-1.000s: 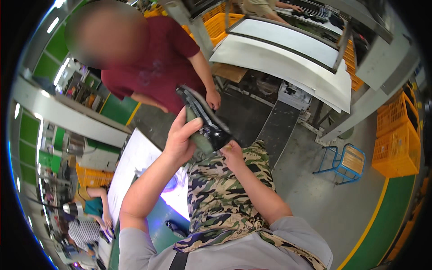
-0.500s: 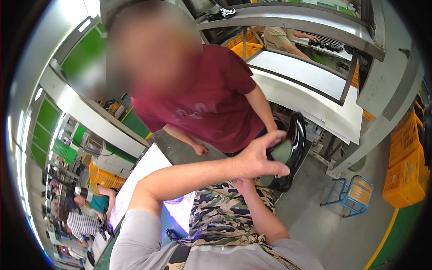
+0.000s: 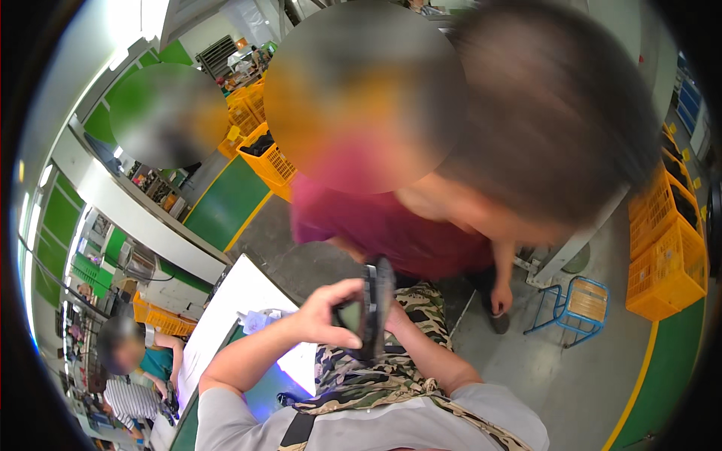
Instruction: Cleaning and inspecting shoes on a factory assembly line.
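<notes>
My left hand (image 3: 331, 312) is closed on a black shoe-shaped piece (image 3: 376, 308), thumb on the near side and fingers over the upper part. The piece stands upright in front of my apron, nearly edge-on and blurred; whether it is a whole shoe or only a sole I cannot tell. Just behind it lies my right hand (image 3: 393, 319), mostly covered. Its fingers are hidden, so any touch on the piece does not show. A camouflage apron (image 3: 361, 379) hangs below both hands.
Directly ahead, a person in a maroon shirt (image 3: 429, 237) leans close, head lowered. To my left runs a white worktable (image 3: 252, 293) with a small pale item (image 3: 259, 321) on it. A blue-framed stool (image 3: 585, 301) and stacked yellow crates (image 3: 662, 278) stand on the right.
My left hand has drawn the black shoe-shaped piece left and closer to my body, turning it edge-on. The person in maroon has bent down and shifted right. My view has swung leftward.
</notes>
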The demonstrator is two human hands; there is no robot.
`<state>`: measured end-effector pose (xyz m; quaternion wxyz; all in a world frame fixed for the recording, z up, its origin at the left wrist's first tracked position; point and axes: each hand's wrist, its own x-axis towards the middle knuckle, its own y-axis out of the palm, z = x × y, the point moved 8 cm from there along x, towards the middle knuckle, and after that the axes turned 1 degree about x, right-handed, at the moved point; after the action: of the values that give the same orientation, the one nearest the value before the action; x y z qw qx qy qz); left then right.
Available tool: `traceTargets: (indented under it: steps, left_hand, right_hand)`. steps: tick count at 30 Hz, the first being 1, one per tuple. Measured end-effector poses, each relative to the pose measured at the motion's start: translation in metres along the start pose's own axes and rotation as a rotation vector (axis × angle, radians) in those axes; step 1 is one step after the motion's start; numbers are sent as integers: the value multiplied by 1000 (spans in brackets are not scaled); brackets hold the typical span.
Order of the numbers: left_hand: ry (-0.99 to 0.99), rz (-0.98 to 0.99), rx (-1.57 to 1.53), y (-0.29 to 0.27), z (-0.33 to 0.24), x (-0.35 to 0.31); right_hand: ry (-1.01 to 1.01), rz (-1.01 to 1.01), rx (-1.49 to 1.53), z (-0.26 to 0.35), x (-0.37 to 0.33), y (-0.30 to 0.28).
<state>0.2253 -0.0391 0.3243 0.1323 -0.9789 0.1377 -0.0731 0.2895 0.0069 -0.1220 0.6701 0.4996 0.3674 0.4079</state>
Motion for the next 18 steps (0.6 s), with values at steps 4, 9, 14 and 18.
traceTargets:
  steps: [4, 9, 14, 18]
  left_hand:
    - [-90, -336, -20, -81, -36, -23]
    - [115, -646, -31, -185, -100, 48]
    - [209, -869, 436, -275, -188, 159]
    - [437, -852, 1282, -307, -260, 254]
  right_hand:
    - [-47, -83, -106, 13, -30, 49]
    - [-88, -135, -82, 26, -27, 49]
    - [-113, -116, -14, 37, -21, 43]
    - [-123, -90, 19, 47, -10, 35]
